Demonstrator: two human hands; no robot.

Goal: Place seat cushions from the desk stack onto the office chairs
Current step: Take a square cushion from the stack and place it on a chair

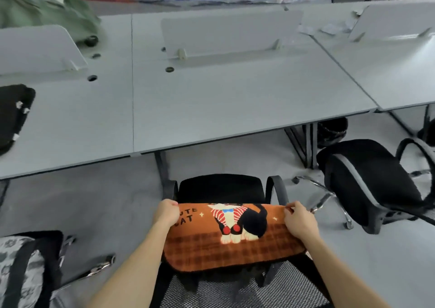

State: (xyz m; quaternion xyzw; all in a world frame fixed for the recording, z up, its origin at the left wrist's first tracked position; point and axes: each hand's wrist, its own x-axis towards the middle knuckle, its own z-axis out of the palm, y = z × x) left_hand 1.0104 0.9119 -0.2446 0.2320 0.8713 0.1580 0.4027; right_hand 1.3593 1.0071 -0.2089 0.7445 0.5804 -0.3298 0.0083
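An orange cushion (231,244) with a cat picture hangs over a black office chair (221,187), just above its seat. My left hand (166,212) grips the cushion's far left corner. My right hand (299,220) grips its far right corner. The chair's mesh backrest (244,291) is nearest me at the bottom, and its seat shows beyond the cushion. A dark cushion (13,114) lies on the grey desk (211,100) at the far left edge.
A second black office chair (369,180) stands at the right, turned sideways, with no cushion on it. A third chair at bottom left holds a grey patterned cushion (14,267). White dividers (230,33) stand on the desk. A green cloth (47,8) lies at back left.
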